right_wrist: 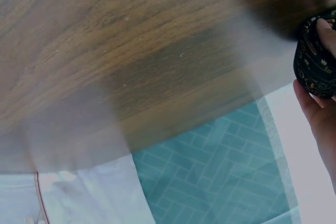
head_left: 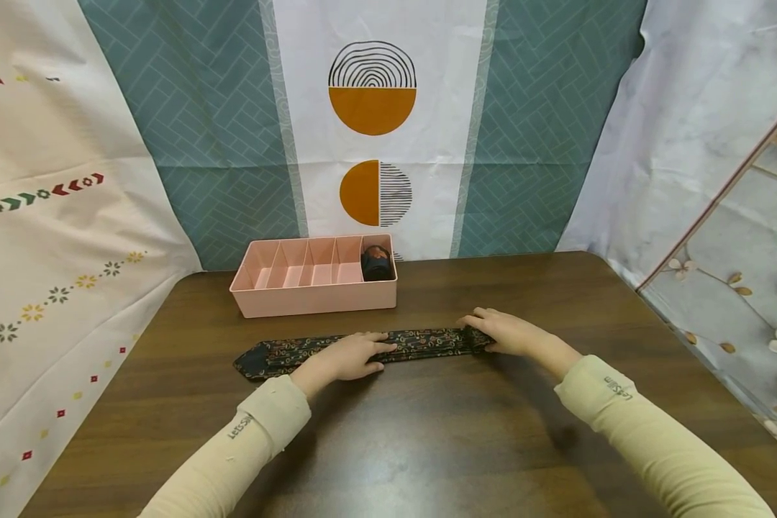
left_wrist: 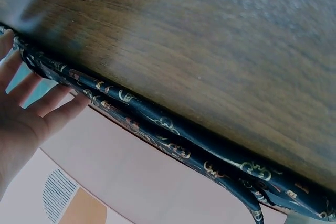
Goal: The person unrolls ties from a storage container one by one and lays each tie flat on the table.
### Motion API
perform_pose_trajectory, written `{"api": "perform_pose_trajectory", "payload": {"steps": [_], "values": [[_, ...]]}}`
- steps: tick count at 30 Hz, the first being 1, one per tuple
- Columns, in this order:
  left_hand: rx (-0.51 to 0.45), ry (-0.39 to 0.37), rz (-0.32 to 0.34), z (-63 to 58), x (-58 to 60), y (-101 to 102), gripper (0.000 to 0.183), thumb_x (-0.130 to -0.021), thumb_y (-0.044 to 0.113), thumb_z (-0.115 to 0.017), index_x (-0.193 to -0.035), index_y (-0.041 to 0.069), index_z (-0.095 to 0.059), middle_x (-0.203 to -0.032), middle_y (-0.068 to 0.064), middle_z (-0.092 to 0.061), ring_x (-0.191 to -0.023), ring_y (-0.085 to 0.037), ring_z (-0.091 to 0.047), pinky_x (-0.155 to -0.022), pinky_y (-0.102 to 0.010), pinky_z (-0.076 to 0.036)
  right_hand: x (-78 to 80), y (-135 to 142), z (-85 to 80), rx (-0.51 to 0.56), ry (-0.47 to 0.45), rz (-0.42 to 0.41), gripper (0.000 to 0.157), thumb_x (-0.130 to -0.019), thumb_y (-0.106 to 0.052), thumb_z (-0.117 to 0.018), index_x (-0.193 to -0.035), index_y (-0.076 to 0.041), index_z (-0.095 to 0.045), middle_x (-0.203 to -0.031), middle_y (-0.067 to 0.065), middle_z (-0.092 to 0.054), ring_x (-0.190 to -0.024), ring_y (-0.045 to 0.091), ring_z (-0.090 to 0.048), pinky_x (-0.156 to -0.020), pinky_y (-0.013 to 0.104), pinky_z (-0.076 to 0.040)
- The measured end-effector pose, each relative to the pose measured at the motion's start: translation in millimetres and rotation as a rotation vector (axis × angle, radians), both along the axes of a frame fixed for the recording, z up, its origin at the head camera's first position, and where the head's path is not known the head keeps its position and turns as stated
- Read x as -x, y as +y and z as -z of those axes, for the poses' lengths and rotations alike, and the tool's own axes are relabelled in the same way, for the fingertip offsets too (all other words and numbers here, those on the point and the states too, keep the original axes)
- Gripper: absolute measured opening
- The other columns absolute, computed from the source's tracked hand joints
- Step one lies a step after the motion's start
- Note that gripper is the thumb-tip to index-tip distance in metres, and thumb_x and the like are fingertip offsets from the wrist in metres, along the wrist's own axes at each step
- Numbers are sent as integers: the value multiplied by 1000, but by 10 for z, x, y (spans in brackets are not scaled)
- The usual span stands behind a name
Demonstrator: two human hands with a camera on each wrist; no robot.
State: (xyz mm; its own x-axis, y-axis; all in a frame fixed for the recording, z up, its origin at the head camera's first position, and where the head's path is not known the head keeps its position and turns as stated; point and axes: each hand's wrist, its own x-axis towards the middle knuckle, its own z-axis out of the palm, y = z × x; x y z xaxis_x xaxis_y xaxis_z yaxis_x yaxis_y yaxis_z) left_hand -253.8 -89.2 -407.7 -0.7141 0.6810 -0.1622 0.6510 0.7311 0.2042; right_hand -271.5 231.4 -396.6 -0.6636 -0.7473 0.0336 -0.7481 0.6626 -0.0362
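Observation:
A dark necktie with a small coloured pattern lies stretched left to right on the table, its pointed end at the left. Its right end is rolled into a coil. My left hand rests across the middle of the necktie; in the left wrist view its fingers are spread and extended along the fabric. At the coil, my right hand grips the roll between thumb and fingers, and partly covers it in the head view.
Behind the necktie stands a pink divided box, with a dark rolled item in its rightmost compartment. The brown wooden table meets hanging patterned cloths at the back and sides.

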Motion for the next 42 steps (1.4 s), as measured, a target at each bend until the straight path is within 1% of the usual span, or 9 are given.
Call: {"api": "perform_pose_trajectory", "payload": {"steps": [2, 6, 11, 17, 21, 24, 29, 35, 42], "values": [[3, -2, -1, 8, 3, -1, 46, -95, 25, -56, -140, 16, -48, -149, -15, -38, -136, -38, -36, -113, -50, -27, -1, 6, -1, -9, 0, 1, 56, -70, -1, -80, -120, -3, -56, -105, 11, -55, -99, 31, -59, -82, 40, -53], [2, -3, 0, 26, 11, -3, 46, -95, 25, -56, -140, 17, -48, -149, -14, -37, -136, -38, -36, -113, -50, -27, -6, 22, -17, -38, -18, 33, 50, -73, -4, -78, -117, 0, -54, -114, 19, -58, -107, 38, -58, -88, 45, -51], [-1, 1, 5, 24, 13, -5, 46, -95, 25, -56, -140, 17, -48, -149, -14, -38, -136, -38, -37, -113, -50, -28, -4, 52, -41, -30, -44, 66, 51, -74, -6, -78, -118, 1, -52, -119, 25, -58, -110, 41, -57, -89, 49, -50], [1, -3, 4, 6, 15, 1, 47, -95, 25, -56, -140, 17, -47, -149, -14, -37, -137, -37, -36, -113, -50, -27, 7, 89, -49, 8, -75, 42, 57, -73, -2, -78, -124, -4, -54, -114, 16, -58, -103, 36, -59, -82, 45, -53], [2, -1, 6, 6, 17, 2, 47, -95, 25, -56, -140, 17, -47, -149, -14, -37, -137, -37, -36, -113, -50, -28, 20, 110, -50, -15, -50, 34, 47, -73, -3, -78, -116, -3, -59, -113, 20, -58, -103, 38, -59, -81, 46, -53], [11, -3, 9, 4, 17, 4, 47, -95, 26, -56, -141, 18, -47, -150, -14, -37, -137, -36, -35, -113, -49, -28, 27, 133, -48, -23, -40, 43, 41, -73, -2, -78, -108, -2, -57, -111, 20, -59, -101, 38, -59, -80, 45, -53], [15, -10, -1, -10, 13, -7, 47, -95, 25, -56, -140, 17, -47, -150, -13, -36, -137, -37, -35, -113, -49, -27, 42, 172, -31, 22, -52, 52, 42, -72, 2, -78, -106, -3, -54, -105, 13, -59, -95, 33, -62, -75, 38, -54], [9, -9, -3, -12, 15, -6, 47, -95, 25, -56, -140, 17, -47, -150, -14, -36, -137, -37, -35, -113, -50, -27, 52, 204, -21, 53, -89, 77, 47, -73, 2, -76, -116, 0, -56, -110, 14, -58, -102, 35, -60, -80, 40, -54], [10, -15, -8, 7, 4, -4, 46, -96, 26, -55, -141, 18, -47, -150, -13, -36, -138, -36, -34, -113, -50, -27, 34, 261, 3, 48, -79, 88, 43, -72, 0, -78, -108, -1, -53, -110, 15, -61, -103, 36, -60, -83, 43, -53]]}}
